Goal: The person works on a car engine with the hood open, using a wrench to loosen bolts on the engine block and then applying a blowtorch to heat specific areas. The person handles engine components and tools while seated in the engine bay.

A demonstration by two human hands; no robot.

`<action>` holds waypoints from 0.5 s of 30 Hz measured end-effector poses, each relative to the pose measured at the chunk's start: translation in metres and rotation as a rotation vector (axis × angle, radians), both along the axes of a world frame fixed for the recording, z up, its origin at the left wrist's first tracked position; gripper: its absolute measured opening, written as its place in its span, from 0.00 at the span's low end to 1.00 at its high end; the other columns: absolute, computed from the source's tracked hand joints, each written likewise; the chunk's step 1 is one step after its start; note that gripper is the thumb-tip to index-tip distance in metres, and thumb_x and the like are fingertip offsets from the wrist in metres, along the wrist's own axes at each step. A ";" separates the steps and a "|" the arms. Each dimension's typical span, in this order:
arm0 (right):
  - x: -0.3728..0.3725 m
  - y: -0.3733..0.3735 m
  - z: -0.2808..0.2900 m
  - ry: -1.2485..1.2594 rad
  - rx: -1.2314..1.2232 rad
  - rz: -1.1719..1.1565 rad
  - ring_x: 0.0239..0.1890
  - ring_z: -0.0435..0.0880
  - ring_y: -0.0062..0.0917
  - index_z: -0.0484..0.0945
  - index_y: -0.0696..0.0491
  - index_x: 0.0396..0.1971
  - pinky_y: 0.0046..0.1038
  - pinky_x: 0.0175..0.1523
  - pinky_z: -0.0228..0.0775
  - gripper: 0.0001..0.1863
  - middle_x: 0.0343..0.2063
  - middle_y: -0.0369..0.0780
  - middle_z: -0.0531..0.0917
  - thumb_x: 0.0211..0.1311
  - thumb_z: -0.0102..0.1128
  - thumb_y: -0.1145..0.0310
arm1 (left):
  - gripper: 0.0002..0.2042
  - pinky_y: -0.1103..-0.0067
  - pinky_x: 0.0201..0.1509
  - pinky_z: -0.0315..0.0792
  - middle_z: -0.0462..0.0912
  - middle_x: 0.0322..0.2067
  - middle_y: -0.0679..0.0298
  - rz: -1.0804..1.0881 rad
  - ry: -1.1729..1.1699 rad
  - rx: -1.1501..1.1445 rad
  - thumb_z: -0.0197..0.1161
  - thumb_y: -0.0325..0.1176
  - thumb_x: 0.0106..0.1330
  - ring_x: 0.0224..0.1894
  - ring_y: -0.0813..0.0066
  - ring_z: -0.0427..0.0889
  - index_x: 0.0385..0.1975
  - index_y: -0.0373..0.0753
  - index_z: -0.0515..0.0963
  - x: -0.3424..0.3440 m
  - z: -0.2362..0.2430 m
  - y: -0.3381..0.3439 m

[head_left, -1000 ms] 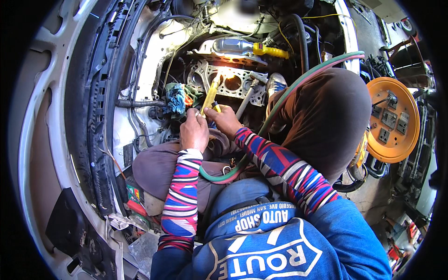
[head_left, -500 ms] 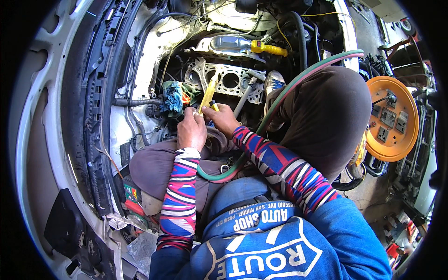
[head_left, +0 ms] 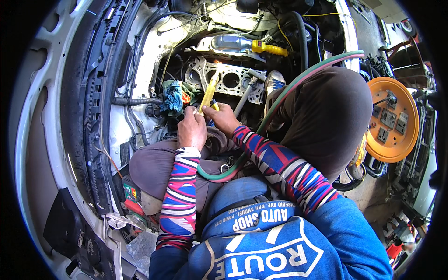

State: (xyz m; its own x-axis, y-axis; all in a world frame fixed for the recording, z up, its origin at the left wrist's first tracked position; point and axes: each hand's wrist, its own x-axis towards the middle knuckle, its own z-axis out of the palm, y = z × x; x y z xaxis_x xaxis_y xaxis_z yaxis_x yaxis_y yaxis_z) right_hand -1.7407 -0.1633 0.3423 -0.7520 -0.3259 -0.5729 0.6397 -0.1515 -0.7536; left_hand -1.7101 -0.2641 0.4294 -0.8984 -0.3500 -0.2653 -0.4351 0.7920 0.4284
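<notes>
My two hands meet over my crossed legs, just on the near side of a bare metal engine block (head_left: 254, 95) with round bores. My left hand (head_left: 192, 129) is closed at the near end of a long yellow stick-like object (head_left: 209, 93), whose far end reaches over the block. Close beside it, my right hand (head_left: 225, 120) is closed on a small yellow-and-black piece (head_left: 214, 105); its kind is unclear. Fingertips partly hide both things. An adjustable wrench (head_left: 201, 72) lies on the block to the left, and a metal bar tool (head_left: 245, 97) rests at its right.
Beyond the block lies a work lamp with a yellow handle (head_left: 269, 48). A blue rag (head_left: 172, 97) sits left of it. A green-and-pink twin hose (head_left: 298, 79) crosses my lap. At the right stands an orange cable reel (head_left: 405, 112) with sockets. The car body (head_left: 51, 116) borders the left.
My hands and the yellow object stay almost where they were. A small orange bright spot now shows at the far edge of the block.
</notes>
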 end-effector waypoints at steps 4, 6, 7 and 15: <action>0.001 0.000 -0.002 0.002 -0.006 0.003 0.23 0.72 0.14 0.82 0.58 0.37 0.20 0.28 0.62 0.14 0.25 0.32 0.81 0.67 0.63 0.60 | 0.12 0.51 0.46 0.72 0.82 0.37 0.39 -0.003 0.007 0.012 0.48 0.36 0.73 0.42 0.35 0.80 0.46 0.38 0.74 0.000 -0.002 -0.001; 0.000 0.000 -0.003 0.011 0.003 0.010 0.23 0.72 0.14 0.82 0.58 0.37 0.20 0.28 0.62 0.14 0.26 0.32 0.81 0.67 0.63 0.60 | 0.12 0.51 0.46 0.72 0.82 0.37 0.39 -0.004 0.014 0.017 0.48 0.36 0.73 0.42 0.35 0.80 0.46 0.38 0.74 0.001 -0.003 -0.002; 0.001 -0.001 -0.003 0.009 0.000 0.002 0.24 0.72 0.14 0.82 0.58 0.37 0.20 0.28 0.63 0.14 0.26 0.33 0.81 0.67 0.63 0.60 | 0.12 0.52 0.46 0.72 0.82 0.37 0.39 -0.001 0.014 0.019 0.48 0.36 0.73 0.42 0.35 0.80 0.46 0.38 0.74 0.001 -0.003 -0.002; 0.001 0.001 0.001 0.005 -0.017 0.002 0.24 0.73 0.14 0.83 0.58 0.37 0.21 0.28 0.62 0.14 0.26 0.33 0.82 0.67 0.63 0.61 | 0.12 0.52 0.46 0.72 0.82 0.37 0.39 0.002 0.001 0.024 0.48 0.36 0.73 0.42 0.36 0.80 0.46 0.38 0.74 0.001 -0.003 -0.003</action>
State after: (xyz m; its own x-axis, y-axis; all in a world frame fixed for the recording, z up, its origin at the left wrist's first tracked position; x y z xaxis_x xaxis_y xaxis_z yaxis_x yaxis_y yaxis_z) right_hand -1.7393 -0.1627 0.3435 -0.7546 -0.3367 -0.5633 0.6359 -0.1633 -0.7543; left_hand -1.7089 -0.2672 0.4265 -0.8978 -0.3457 -0.2728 -0.4365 0.7805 0.4476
